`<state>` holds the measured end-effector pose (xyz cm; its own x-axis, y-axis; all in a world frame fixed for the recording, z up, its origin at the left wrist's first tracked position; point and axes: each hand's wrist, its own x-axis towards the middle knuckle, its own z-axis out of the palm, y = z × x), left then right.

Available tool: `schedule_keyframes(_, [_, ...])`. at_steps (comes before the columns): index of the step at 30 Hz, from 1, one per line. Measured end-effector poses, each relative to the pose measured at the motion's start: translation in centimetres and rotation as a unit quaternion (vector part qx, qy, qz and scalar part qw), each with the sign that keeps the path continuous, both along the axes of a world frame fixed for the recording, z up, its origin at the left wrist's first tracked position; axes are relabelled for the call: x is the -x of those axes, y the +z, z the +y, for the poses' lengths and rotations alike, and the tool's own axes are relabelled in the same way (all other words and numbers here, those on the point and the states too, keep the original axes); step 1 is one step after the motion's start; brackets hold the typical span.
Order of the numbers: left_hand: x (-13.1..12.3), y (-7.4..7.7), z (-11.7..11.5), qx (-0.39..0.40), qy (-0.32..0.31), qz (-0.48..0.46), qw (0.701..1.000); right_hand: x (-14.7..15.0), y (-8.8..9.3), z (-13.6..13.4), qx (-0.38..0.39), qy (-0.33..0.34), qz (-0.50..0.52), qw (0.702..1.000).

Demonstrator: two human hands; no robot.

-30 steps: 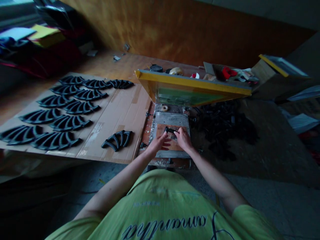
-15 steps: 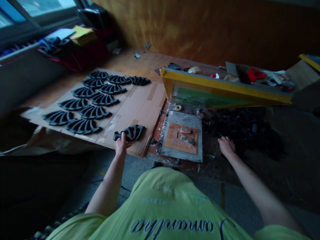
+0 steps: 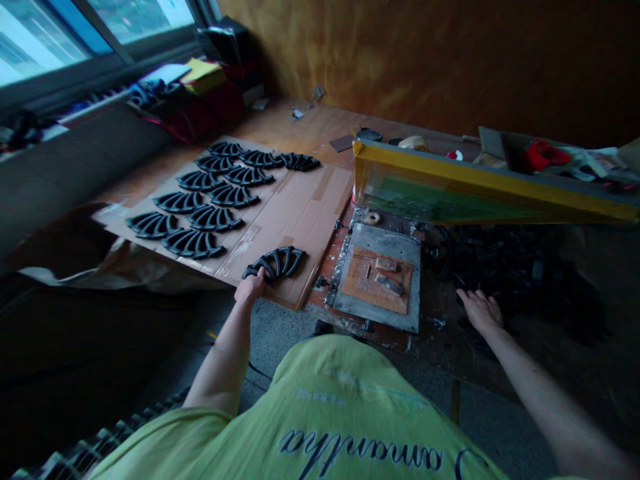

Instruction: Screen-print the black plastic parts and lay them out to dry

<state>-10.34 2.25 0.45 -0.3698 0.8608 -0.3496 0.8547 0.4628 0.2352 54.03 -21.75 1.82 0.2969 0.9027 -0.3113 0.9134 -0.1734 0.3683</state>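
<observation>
At the front edge of a cardboard sheet, my left hand has its fingers closed on the near end of a short fanned row of black curved pieces. The thumb lies over one piece; the other fingers are partly hidden. My right hand rests palm down with fingers apart, at the near side of a dark heap of similar black pieces. Several fanned rows of black curved pieces lie on the cardboard's left half.
Between my hands sits a grey metal plate bearing a brown board with small blocks. A tilted yellow-edged screen frame stands behind it, over the heap. A tape roll lies near the plate. An open box is back right.
The view has swung left. My left hand sits lower against the near end of its row, and my right hand has spread its fingers more at the heap's edge.
</observation>
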Motion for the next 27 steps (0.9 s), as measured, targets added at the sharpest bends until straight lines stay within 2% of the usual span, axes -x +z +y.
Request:
schedule_keyframes(1, [-0.3,0.3,-0.5,0.002,0.021,0.018,1.0,-0.3,-0.1,-0.4,-0.007,0.006,0.003,1.0])
schedule_keyframes(3, [-1.6,0.8,-2.0,-0.043,0.036,0.055,0.997,-0.7,-0.3,-1.0,-0.027,0.019,0.013,0.999])
schedule_keyframes(6, [-4.3,1.0,-4.2,-0.151,-0.061,0.076,0.984,-0.8,-0.5,-0.9,-0.092,0.031,0.063,0.993])
schedule_keyframes(8, [-6.0,0.7,-4.9,-0.166,-0.117,0.071,0.977,0.1,-0.5,0.1,-0.177,0.016,0.141,0.974])
schedule_keyframes(9, [-6.7,0.5,-5.0,-0.163,-0.127,0.07,0.976,1.0,-0.4,0.8,-0.225,-0.002,0.198,0.954])
schedule_keyframes(11, [-7.7,0.0,-4.7,-0.145,-0.127,0.071,0.979,3.4,0.1,2.8,-0.295,-0.054,0.336,0.893])
schedule_keyframes(13, [-8.2,-0.4,-3.9,-0.12,-0.121,0.068,0.983,6.7,0.8,4.9,-0.312,-0.106,0.472,0.818])
schedule_keyframes(15, [-8.5,-0.6,-3.1,-0.098,-0.116,0.063,0.986,10.1,1.5,6.9,-0.305,-0.134,0.565,0.755])
schedule_keyframes(17, [-8.6,-0.7,-2.5,-0.086,-0.106,0.06,0.989,13.1,2.2,8.5,-0.31,-0.13,0.611,0.717])
schedule_keyframes(18, [-8.7,-0.7,-2.3,-0.086,-0.101,0.06,0.989,14.3,2.4,9.2,-0.311,-0.124,0.621,0.709])
schedule_keyframes(20, [-8.6,-0.8,-2.0,-0.088,-0.095,0.057,0.99,16.0,2.8,10.2,-0.296,-0.11,0.626,0.713])
schedule_keyframes(21, [-8.5,-0.8,-1.9,-0.088,-0.094,0.055,0.99,16.6,3.0,10.6,-0.282,-0.097,0.622,0.724])
schedule_keyframes(23, [-8.1,-0.8,-1.9,-0.086,-0.1,0.051,0.99,17.3,3.2,11.2,-0.267,-0.043,0.59,0.761])
schedule_keyframes(25, [-7.7,-0.8,-1.6,-0.086,-0.111,0.045,0.989,17.8,3.1,11.7,-0.282,0.025,0.526,0.802])
schedule_keyframes(27, [-7.3,-0.8,-1.0,-0.094,-0.116,0.04,0.988,18.1,2.8,12.0,-0.307,0.076,0.456,0.832])
